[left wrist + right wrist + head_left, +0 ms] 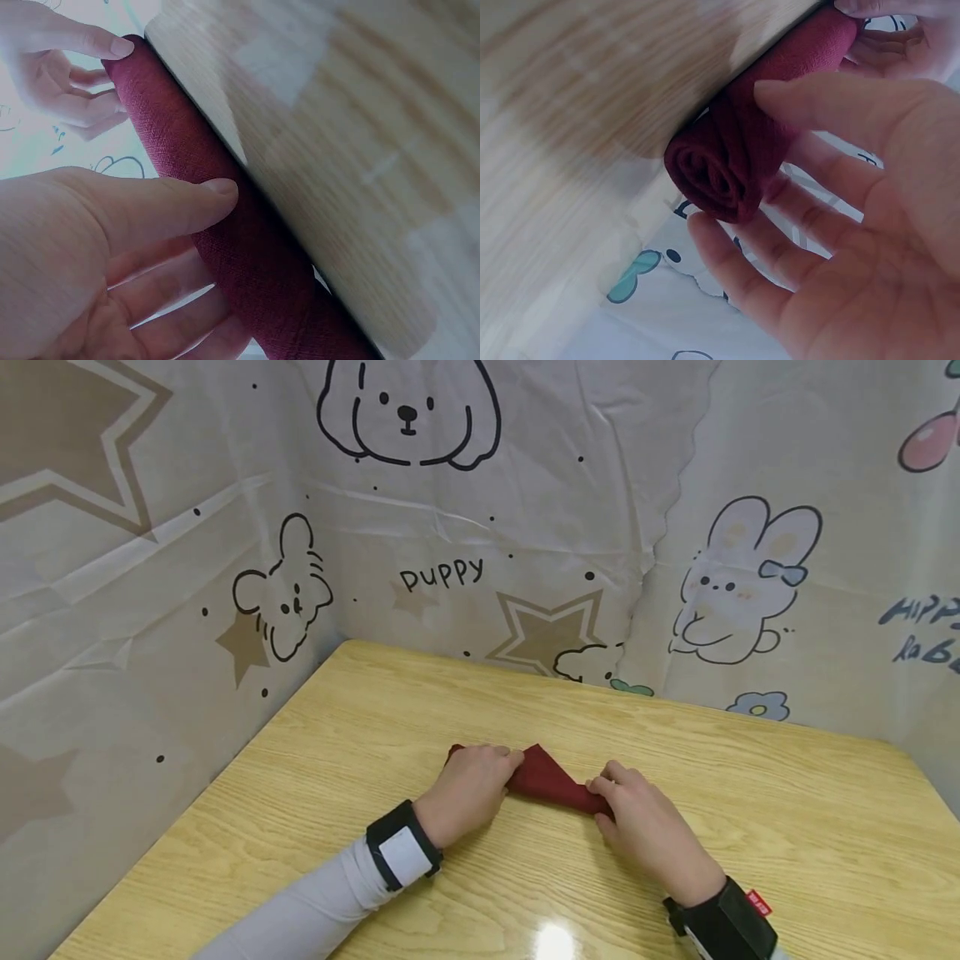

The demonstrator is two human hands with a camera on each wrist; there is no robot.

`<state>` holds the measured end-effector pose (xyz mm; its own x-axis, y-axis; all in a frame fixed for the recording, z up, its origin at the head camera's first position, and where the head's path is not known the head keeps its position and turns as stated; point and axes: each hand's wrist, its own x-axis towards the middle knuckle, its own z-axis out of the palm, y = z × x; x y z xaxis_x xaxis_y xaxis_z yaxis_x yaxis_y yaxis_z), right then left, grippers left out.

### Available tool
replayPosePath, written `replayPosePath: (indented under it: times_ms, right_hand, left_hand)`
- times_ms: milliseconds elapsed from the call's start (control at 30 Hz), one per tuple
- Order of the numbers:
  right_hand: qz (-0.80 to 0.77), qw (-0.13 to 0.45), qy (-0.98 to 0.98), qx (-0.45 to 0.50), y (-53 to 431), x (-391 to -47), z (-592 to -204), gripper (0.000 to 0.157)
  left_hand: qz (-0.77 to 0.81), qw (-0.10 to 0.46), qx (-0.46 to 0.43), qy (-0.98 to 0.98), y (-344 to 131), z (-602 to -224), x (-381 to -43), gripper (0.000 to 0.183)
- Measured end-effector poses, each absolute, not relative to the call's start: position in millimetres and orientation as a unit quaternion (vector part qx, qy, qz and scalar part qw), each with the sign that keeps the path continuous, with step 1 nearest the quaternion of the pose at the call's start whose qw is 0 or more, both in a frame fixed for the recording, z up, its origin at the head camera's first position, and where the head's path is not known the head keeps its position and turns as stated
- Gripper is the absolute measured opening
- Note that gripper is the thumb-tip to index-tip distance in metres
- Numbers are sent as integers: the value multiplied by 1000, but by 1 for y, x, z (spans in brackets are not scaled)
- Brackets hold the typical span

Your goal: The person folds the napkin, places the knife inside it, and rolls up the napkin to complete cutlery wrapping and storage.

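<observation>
A dark red cloth [546, 775] lies on the table, rolled up along the side nearer me, with a loose pointed corner spreading toward the back. My left hand [467, 792] holds the left part of the roll, thumb on the near side and fingers over the top. At the other end my right hand [651, 833] grips the roll between thumb and fingers. Seen from the right wrist, the rolled end [709, 176] shows a spiral of layers. The left wrist view has the roll [184, 135] running close along the tabletop, with both thumbs against it.
The wood-grain table [360, 710] reaches back to a hanging printed curtain [450, 510] with cartoon animals and stars. More curtain closes in the left and right sides. Black bands [403, 845] are strapped round both wrists.
</observation>
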<state>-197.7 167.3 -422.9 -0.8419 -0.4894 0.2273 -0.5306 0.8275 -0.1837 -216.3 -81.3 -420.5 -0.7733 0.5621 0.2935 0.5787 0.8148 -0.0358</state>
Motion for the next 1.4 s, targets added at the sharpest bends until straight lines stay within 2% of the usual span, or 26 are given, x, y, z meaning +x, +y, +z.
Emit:
replayPosePath:
  times_ms: [200, 333, 567, 800, 867, 967, 1100, 1267, 1400]
  right_hand:
    - [118, 97, -948, 281, 168, -197, -421, 27]
    - [127, 95, -944, 288, 170, -196, -419, 30]
    - [132, 57, -948, 283, 172, -194, -417, 33]
    - [153, 8, -952, 267, 174, -196, -413, 29]
    - [149, 20, -951, 270, 175, -197, -414, 25]
    - [132, 66, -948, 280, 175, -199, -417, 20]
    - [114, 116, -947, 277, 174, -199, -419, 17]
    - [111, 104, -954, 257, 172, -199, -423, 23]
    - [110, 101, -958, 244, 169, -198, -422, 22]
  left_hand:
    - [-43, 114, -302, -946, -82, -418, -216, 23]
    - [-49, 95, -306, -946, -84, -416, -218, 21]
    - [-77, 78, -323, -940, -87, -417, -222, 13]
    - [-130, 46, -316, -939, -89, -418, -227, 20]
    - [-142, 35, -313, -938, -89, -419, -228, 21]
    - [-148, 26, -309, -939, -89, -420, -230, 15]
    - [-124, 56, -297, -945, -87, -421, -231, 8]
    - [-75, 121, -275, -951, -84, -423, -227, 7]
    - [-90, 116, -288, -946, -83, -422, -222, 9]
